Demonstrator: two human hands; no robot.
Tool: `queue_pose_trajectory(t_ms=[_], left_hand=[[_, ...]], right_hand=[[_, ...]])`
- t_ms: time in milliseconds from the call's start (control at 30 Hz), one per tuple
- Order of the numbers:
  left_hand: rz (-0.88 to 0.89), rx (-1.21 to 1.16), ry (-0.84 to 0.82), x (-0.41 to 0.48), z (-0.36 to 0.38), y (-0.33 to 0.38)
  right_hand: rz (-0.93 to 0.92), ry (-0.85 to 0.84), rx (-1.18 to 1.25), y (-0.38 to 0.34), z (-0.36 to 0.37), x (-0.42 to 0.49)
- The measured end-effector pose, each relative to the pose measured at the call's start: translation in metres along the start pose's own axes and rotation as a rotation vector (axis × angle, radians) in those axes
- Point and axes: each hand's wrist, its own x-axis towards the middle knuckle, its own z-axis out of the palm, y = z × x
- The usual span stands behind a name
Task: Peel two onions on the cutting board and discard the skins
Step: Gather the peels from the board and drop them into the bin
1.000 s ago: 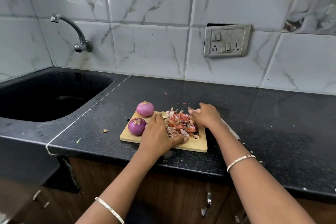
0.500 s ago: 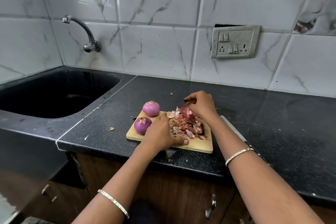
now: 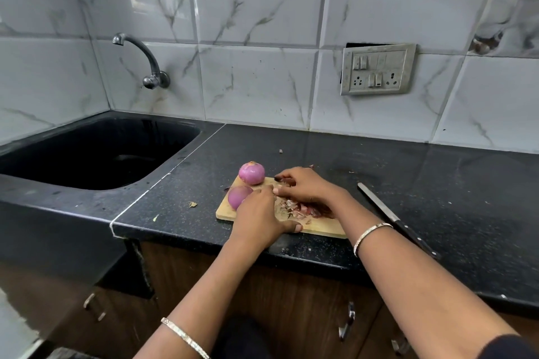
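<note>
The left hand [image 3: 256,220] covers part of the nearer onion [image 3: 237,195]. The right hand [image 3: 306,186] hides most of the skins [image 3: 303,210]

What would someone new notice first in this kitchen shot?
Two peeled purple onions sit at the left end of the wooden cutting board. The left hand and right hand meet over a heap of reddish skins on the board; a knife lies on the counter to its right.

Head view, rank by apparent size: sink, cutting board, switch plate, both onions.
1. sink
2. cutting board
3. switch plate
4. far onion and near onion: alike; left hand hides part of the near one, so unranked.
</note>
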Motion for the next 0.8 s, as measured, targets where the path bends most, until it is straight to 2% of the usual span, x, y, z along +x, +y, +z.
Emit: queue_pose_trajectory(t_ms=[167,400,600,700,800], left_hand=[[-0.019,0.025,0.016,-0.005,-0.004,-0.002],[-0.016,0.048,-0.041,-0.009,-0.017,-0.006],[0.046,0.137,-0.250,0.003,-0.024,0.010],[0.093,0.210,-0.312,0.015,-0.025,0.019],[0.117,0.225,-0.347,0.033,-0.025,0.022]], right_hand=[[-0.034,0.127,-0.072,0.004,0.001,-0.023],[0.008,0.235,0.094,-0.002,-0.034,-0.076],[0.247,0.068,-0.042,0.007,-0.046,-0.111],[0.310,-0.028,0.039,0.014,-0.039,-0.119],[0.338,-0.040,-0.025,0.019,-0.035,-0.116]])
